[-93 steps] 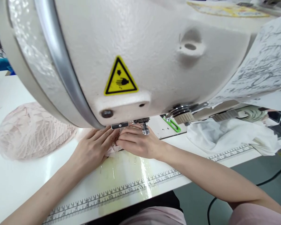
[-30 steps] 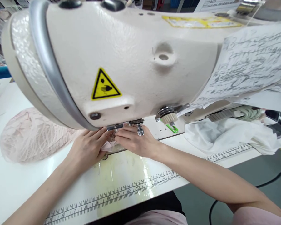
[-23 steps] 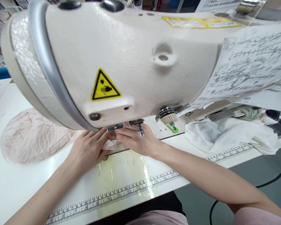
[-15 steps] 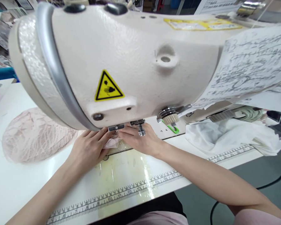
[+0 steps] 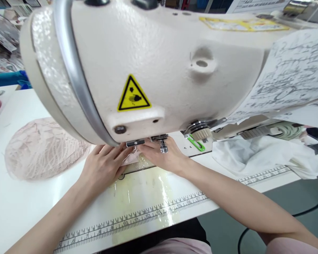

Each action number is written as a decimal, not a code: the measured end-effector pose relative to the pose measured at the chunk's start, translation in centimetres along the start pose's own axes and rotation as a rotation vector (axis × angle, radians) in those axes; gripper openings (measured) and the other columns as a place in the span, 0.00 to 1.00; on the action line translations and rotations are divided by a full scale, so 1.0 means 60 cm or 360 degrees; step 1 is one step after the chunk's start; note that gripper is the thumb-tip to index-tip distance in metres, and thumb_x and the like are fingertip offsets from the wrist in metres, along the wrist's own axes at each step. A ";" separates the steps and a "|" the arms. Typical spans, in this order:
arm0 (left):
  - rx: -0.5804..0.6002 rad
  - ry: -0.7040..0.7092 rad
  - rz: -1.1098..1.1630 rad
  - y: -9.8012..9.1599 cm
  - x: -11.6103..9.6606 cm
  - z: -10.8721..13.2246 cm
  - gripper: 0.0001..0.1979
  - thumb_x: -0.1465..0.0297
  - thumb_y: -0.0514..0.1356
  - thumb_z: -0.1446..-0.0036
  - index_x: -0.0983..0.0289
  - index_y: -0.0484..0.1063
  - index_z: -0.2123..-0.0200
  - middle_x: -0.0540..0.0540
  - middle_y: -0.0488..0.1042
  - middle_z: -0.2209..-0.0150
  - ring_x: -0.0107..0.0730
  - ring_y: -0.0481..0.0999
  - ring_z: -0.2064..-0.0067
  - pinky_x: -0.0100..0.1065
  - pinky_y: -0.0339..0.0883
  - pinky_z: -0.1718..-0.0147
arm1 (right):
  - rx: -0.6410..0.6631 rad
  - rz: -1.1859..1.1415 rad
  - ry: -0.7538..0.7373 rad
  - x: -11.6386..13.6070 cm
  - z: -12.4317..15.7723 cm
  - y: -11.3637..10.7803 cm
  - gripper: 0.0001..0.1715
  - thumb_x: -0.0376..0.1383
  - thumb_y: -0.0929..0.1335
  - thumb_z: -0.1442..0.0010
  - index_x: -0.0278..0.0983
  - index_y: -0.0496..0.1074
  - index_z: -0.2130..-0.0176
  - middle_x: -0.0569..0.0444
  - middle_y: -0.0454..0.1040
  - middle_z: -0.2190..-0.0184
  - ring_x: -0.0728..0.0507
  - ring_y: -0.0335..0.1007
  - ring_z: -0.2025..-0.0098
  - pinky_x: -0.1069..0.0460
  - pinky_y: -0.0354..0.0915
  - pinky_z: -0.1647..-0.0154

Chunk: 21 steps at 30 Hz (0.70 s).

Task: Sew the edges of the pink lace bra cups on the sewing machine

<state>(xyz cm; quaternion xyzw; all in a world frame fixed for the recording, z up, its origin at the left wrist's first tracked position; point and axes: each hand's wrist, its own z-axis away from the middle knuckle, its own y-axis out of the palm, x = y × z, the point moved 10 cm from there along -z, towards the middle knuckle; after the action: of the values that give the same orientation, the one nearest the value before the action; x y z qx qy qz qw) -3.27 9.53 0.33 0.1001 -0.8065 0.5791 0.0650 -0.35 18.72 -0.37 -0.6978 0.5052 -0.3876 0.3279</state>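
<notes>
Under the white sewing machine head, a strip of pale pink fabric lies at the needle area. My left hand bends over this fabric, with the strip between its forefinger and thumb. From the other side my right hand rests low beside the needle area, its fingers stretched out together toward the fabric. Metal parts of the machine cover some of its fingers, and the needle itself is hidden. To the left of my left hand, the pink lace fabric spreads in a rounded heap and runs in beneath the head.
A printed ruler strip follows the table's front edge. Green thread snips lie right of my right hand. A white cloth sits farther right, before a coiled pale green cord. Handwritten paper hangs on the machine.
The view has shifted slightly, so the machine appears farther right. Less of the pink strip shows between my hands, which stay close together at the needle area.
</notes>
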 end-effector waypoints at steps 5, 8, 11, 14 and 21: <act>-0.0059 0.0144 0.0104 -0.009 -0.013 0.004 0.20 0.73 0.53 0.36 0.66 0.65 0.41 0.57 0.74 0.46 0.40 0.76 0.49 0.42 0.64 0.54 | -0.0124 0.0392 -0.0265 0.037 0.005 -0.020 0.13 0.24 0.62 0.38 0.37 0.72 0.66 0.61 0.78 0.66 0.51 0.68 0.69 0.50 0.51 0.77; -0.0043 0.0136 0.0185 -0.007 -0.005 0.008 0.22 0.72 0.52 0.35 0.63 0.61 0.38 0.55 0.73 0.45 0.40 0.76 0.47 0.42 0.65 0.53 | -0.0145 0.0525 -0.0253 0.048 0.008 -0.028 0.13 0.24 0.62 0.38 0.38 0.72 0.66 0.61 0.77 0.67 0.51 0.67 0.70 0.50 0.53 0.75; -0.0049 0.0129 0.0254 -0.008 0.004 0.010 0.24 0.72 0.52 0.35 0.63 0.59 0.37 0.55 0.74 0.46 0.39 0.76 0.48 0.42 0.66 0.54 | -0.0231 0.0571 -0.0258 0.059 0.010 -0.036 0.12 0.24 0.63 0.38 0.38 0.72 0.66 0.62 0.76 0.66 0.51 0.67 0.68 0.50 0.55 0.72; -0.0059 0.0145 0.0284 -0.009 0.009 0.011 0.22 0.72 0.53 0.36 0.64 0.63 0.39 0.56 0.75 0.47 0.39 0.78 0.50 0.41 0.68 0.56 | -0.0312 0.0588 -0.0355 0.072 0.014 -0.039 0.12 0.23 0.64 0.39 0.37 0.72 0.66 0.62 0.76 0.66 0.52 0.67 0.63 0.52 0.55 0.70; -0.0084 0.0174 0.0228 -0.009 0.011 0.009 0.18 0.73 0.52 0.37 0.69 0.70 0.46 0.59 0.76 0.48 0.40 0.79 0.55 0.43 0.69 0.57 | -0.0354 0.0434 -0.0461 0.082 0.016 -0.026 0.10 0.25 0.64 0.38 0.37 0.73 0.65 0.59 0.75 0.70 0.50 0.66 0.62 0.53 0.58 0.68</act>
<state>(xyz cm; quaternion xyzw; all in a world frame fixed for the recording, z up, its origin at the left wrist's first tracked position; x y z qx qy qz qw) -3.76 8.76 0.82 0.0086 -0.8219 0.5653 0.0698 2.09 14.46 1.52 -0.7032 0.5821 -0.1774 0.3676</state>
